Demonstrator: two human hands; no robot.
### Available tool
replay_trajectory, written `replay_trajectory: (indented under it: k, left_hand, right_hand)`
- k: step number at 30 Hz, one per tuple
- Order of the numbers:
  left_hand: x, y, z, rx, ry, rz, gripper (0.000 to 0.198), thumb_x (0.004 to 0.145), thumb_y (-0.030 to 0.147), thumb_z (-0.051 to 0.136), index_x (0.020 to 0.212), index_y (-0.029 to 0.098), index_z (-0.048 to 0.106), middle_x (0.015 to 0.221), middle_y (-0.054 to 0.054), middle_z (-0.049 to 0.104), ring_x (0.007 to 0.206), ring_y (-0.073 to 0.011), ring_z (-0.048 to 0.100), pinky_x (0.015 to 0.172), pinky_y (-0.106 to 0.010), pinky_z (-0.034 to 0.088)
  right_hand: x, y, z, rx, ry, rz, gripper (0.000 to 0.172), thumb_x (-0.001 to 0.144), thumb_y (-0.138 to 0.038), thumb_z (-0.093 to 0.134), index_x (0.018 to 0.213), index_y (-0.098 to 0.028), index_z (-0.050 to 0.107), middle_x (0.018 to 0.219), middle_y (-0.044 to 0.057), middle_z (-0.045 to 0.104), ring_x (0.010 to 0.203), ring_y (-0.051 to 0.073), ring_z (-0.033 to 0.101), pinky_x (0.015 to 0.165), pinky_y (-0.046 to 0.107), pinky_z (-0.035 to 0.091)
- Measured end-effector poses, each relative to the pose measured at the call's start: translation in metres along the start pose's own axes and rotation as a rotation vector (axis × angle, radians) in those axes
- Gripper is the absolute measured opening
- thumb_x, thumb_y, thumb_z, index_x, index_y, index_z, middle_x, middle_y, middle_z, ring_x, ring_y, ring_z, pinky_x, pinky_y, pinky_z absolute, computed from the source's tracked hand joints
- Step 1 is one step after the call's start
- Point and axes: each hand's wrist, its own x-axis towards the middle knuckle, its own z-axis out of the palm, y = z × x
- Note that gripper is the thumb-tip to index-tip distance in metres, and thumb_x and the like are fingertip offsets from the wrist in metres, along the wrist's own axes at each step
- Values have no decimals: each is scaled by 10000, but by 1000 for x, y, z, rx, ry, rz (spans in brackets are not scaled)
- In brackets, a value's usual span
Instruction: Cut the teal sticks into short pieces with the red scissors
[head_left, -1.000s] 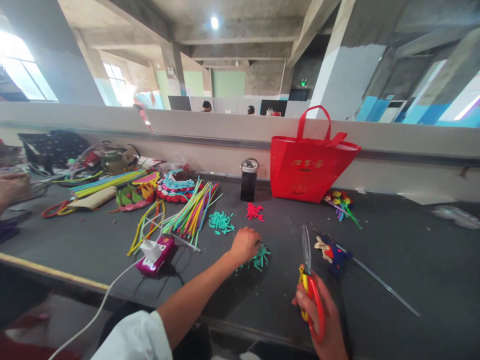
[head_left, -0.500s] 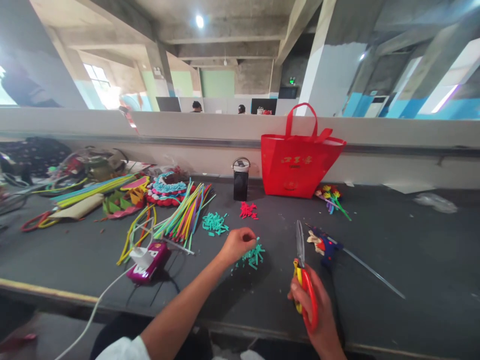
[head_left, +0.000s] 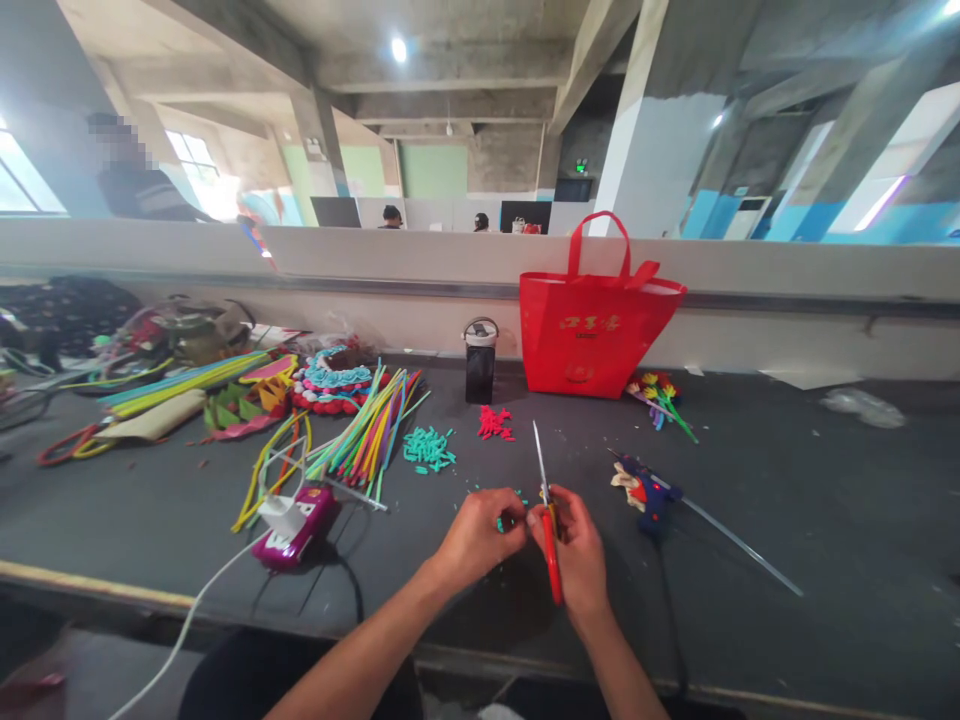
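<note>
My right hand (head_left: 576, 555) grips a pair of scissors (head_left: 552, 562) with red and yellow handles. The blades point up and away from me and look closed. Close to the scissors, my left hand (head_left: 480, 535) has its fingers curled into a pinch; what is in it, if anything, is hidden. Bits of teal show through the gap by its fingers, where a nearer teal pile is mostly covered by the hand. Beyond lie a pile of short teal pieces (head_left: 428, 450) and a small pile of red pieces (head_left: 495, 423).
Coloured fuzzy stems (head_left: 375, 430) and a purple power strip (head_left: 294, 528) lie left. A black bottle (head_left: 480, 372) and red bag (head_left: 596, 335) stand behind. A glue gun (head_left: 654, 500) with a clear stick lies right. A person (head_left: 142, 180) is beyond the partition.
My right hand has brought the scissors left and turned them more edge-on. The left hand has come lower and nearer to the right hand, covering the near teal pile.
</note>
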Motion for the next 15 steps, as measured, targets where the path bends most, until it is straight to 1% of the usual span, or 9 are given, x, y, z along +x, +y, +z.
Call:
replay_trajectory:
  k: [3,7,9,11,13,15]
  left_hand:
    - [-3,-2,-1,-22,12,-21,103,704,107,542,690,173,620,652,14,606,619,-126,539,608,-228,391]
    - [-7,-8,-9,-32,58,-75,117,705,98,531,718,174,619,656,9,617,625,-138,552,606,-237,396]
    - [-7,-8,-13,-16,106,-79,132,712,101,539,759,176,638,726,-13,649,703,-161,583,671,-259,418]
    - [-7,-5,-15,4,126,-45,133,719,119,573,797,184,659,814,-34,682,807,-187,604,763,-288,425]
    - [-7,0,-13,35,100,-2,100,737,154,606,798,196,674,841,-37,700,855,-202,608,815,-311,411]
    - [-6,6,-10,82,66,14,84,751,162,606,760,204,678,808,-27,705,846,-204,605,831,-327,391]
  right_hand:
    - [1,-2,-1,-4,29,13,473,691,-372,764,1080,-195,563,773,2,694,679,166,669,587,255,524]
    - [2,-5,-7,-3,73,21,503,678,-359,766,1100,-197,546,727,-19,674,574,138,630,458,206,448]
    - [2,-7,-9,-1,73,26,516,674,-356,766,1110,-195,542,746,-14,684,552,127,616,429,193,417]
    - [1,-9,-8,-3,63,28,514,674,-353,767,1110,-193,546,761,-6,693,542,121,608,416,189,401]
    - [0,-10,-5,-7,52,27,508,674,-346,770,1106,-191,552,767,0,698,548,123,608,414,189,397]
    - [-1,-12,-2,-11,43,21,506,671,-348,773,1100,-191,555,762,1,696,568,131,617,419,190,400]
